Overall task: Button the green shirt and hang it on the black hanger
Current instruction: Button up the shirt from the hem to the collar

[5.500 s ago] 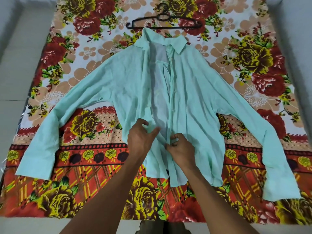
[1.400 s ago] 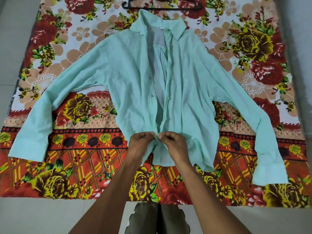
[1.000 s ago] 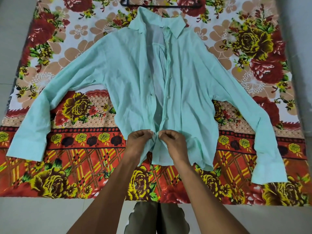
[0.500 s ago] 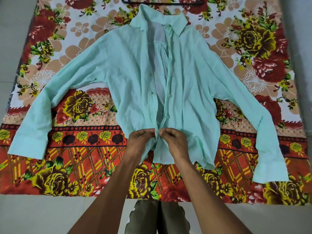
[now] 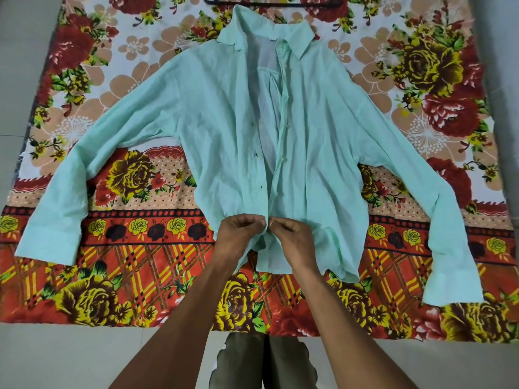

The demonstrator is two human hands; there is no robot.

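- Your green shirt (image 5: 196, 130) lies face up on the flowered sheet (image 5: 421, 66), collar at the far end, hem toward you, sleeves spread out to both sides.
- Your left hand (image 5: 238, 234) pinches the left front edge near the hem and your right hand (image 5: 292, 237) pinches the right front edge; fingertips of both hands nearly meet over the bottom of the placket. Both are curled onto fabric, not spread.
- I can't tell if the lowest button is already through its hole, your fingers cover it.
- Above your hands the front still gapes open (you can see the paler inside of the back panel), with small buttons down the right edge and dark buttonholes down the left edge. So I'd say you're on the first button and most of the job is ahead.
- The relation that matters: the placket runs straight away from you, hem to collar, roughly on your centreline. The next button sits just beyond your fingertips, further up that line, and both hands are about equally near it. The right hand is on the button side, the left on the hole side.
- The black hanger (image 5: 266, 3) is past the collar at the top edge of the view, only partly visible, well apart from your hands. It's a long reach over the whole shirt later.
- The fabric looks thin and wrinkly, so it'll probably bunch if you pull hard.
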